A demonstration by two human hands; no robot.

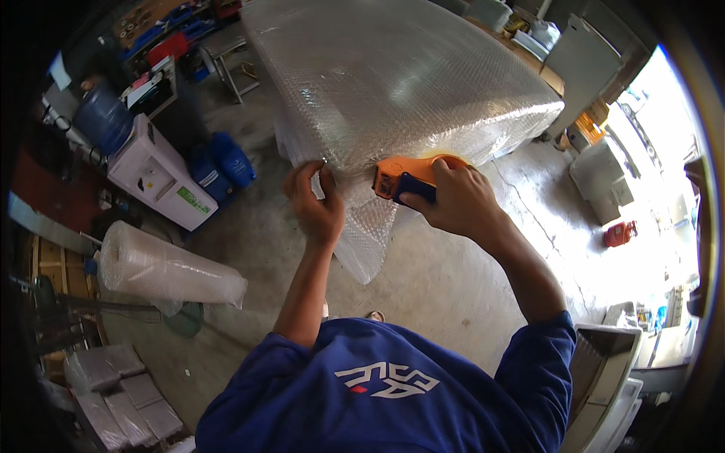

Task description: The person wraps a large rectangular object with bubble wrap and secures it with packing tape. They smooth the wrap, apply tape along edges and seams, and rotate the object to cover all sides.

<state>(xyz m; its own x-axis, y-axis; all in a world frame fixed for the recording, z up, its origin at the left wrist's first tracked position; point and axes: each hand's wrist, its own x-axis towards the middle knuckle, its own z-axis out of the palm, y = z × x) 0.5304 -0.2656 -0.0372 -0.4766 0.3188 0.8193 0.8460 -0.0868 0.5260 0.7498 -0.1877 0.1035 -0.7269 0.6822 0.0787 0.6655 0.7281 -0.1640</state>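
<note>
Gripping the orange tape dispenser (408, 178), your right hand (457, 200) presses it against the near edge of the big bubble-wrapped bundle (400, 83). Your left hand (316, 202) pinches the loose wrap flap (362, 234) just beside it. A bubble-wrap roll (162, 273) lies on the floor, well apart.

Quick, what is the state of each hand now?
Left hand: closed, pinching the clear bubble wrap.
Right hand: closed, holding the orange tape dispenser with dark blue handle.
</note>
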